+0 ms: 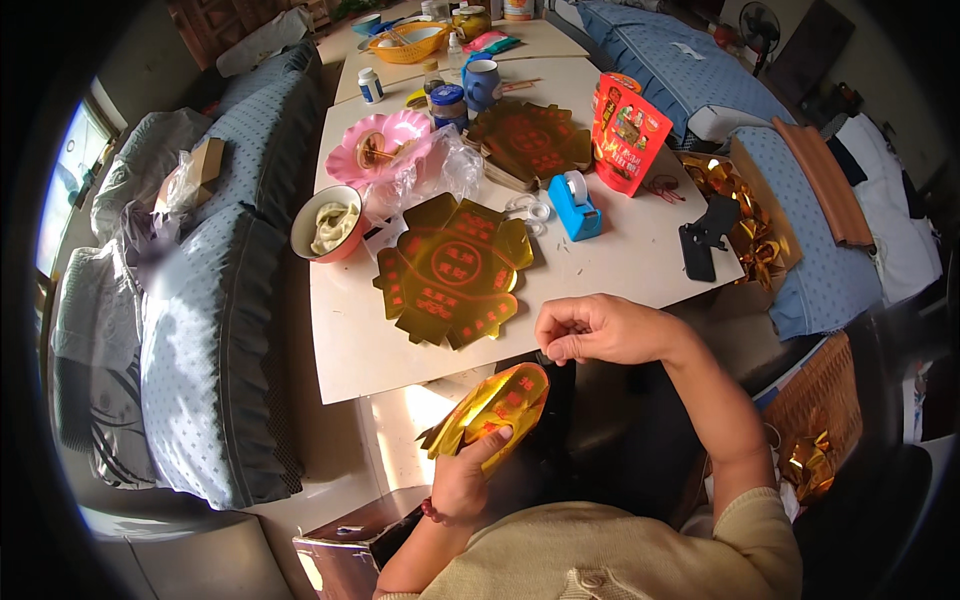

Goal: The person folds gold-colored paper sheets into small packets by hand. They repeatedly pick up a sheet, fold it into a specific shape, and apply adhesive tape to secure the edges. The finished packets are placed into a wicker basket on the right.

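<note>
My left hand [463, 480] grips a folded piece of gold foil paper [512, 405] with red printing, thumb on top, just off the table's near edge. One end of the foil is rounded and its other end splits into loose strips. Above it, over the table edge, hovers my right hand [600, 332], its fingers curled in and thumb against them. Whatever those fingers hold, if anything, is too small to make out. Flat on the table lies a gold card cut-out [455, 270] with scalloped flaps and red print. A stack of similar gold cut-outs [530, 142] sits farther back.
On the white table [350, 350] stand a blue tape dispenser [575, 210], white-handled scissors [528, 210], a red pouch [630, 135], a bowl of cream-coloured paste [330, 228] and a pink scalloped dish [375, 145]. A black phone holder [705, 240] rests near the right edge, beside a box of gold foil pieces [750, 225].
</note>
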`<state>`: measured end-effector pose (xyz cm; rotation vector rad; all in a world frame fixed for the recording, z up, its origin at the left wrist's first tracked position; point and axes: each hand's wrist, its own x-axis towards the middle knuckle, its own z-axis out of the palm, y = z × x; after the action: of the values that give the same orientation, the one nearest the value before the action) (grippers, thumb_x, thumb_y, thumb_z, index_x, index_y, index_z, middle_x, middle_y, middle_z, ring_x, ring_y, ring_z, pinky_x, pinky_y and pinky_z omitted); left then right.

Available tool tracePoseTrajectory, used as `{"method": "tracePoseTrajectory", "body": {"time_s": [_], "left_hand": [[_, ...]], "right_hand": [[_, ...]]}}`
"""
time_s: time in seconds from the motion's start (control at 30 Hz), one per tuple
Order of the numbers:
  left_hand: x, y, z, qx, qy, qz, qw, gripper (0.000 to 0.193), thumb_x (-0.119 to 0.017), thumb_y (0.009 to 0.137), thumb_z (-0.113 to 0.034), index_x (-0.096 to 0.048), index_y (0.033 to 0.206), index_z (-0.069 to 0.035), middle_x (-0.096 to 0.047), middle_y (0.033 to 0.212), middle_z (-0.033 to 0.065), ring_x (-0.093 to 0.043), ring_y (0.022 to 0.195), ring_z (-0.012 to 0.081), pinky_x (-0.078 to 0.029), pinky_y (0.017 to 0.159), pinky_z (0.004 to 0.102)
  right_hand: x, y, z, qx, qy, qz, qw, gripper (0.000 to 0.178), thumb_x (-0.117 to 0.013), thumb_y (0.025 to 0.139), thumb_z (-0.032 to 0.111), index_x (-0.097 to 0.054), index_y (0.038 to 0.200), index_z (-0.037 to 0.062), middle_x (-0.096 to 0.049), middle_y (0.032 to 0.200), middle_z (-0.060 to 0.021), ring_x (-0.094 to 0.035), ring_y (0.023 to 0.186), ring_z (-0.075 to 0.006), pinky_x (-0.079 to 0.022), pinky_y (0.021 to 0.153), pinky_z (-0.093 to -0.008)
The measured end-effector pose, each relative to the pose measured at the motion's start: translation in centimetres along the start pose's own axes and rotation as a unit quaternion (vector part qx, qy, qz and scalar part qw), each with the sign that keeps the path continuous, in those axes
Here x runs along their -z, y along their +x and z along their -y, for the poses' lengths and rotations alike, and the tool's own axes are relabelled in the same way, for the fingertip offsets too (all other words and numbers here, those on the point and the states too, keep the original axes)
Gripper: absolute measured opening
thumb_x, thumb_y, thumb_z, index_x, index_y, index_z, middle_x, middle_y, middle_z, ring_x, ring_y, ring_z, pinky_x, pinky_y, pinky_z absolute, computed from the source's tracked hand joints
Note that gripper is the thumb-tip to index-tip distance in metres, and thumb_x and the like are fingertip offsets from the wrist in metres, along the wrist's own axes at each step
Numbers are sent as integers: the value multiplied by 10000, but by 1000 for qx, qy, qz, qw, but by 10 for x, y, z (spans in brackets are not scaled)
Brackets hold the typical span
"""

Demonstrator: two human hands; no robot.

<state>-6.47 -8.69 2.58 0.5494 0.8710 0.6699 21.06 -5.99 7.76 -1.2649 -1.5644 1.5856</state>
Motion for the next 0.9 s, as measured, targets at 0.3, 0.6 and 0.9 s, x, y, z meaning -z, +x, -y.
{"method": "tracePoseTrajectory", "body": {"time_s": [0.3,0.6,0.9], "left_hand": [[0,-5,2,-44,89,33,994,512,-737,884,-73,-541,1344,38,-664,1219,92,-626,1098,167,-470,980,290],[-7,-15,0,-112,188,34,975,481,-742,878,-86,-565,1307,38,-679,1189,99,-639,1084,182,-483,972,310],[-8,-17,-12,8,11,80,997,550,-730,870,-73,-523,1372,16,-652,1240,103,-625,1111,202,-476,995,342]], "right_hand": [[-20,-15,23,2,-162,-29,986,628,-603,923,46,-418,1510,169,-639,848,-27,-618,796,-145,-513,765,-321],[-31,-20,23,-16,-254,-88,963,440,-661,926,225,-523,1328,109,-701,874,-111,-690,841,-307,-518,765,-391],[-15,-18,-10,54,107,33,992,333,-664,966,155,-603,1267,27,-682,956,-9,-599,864,-74,-482,813,-266]]}}
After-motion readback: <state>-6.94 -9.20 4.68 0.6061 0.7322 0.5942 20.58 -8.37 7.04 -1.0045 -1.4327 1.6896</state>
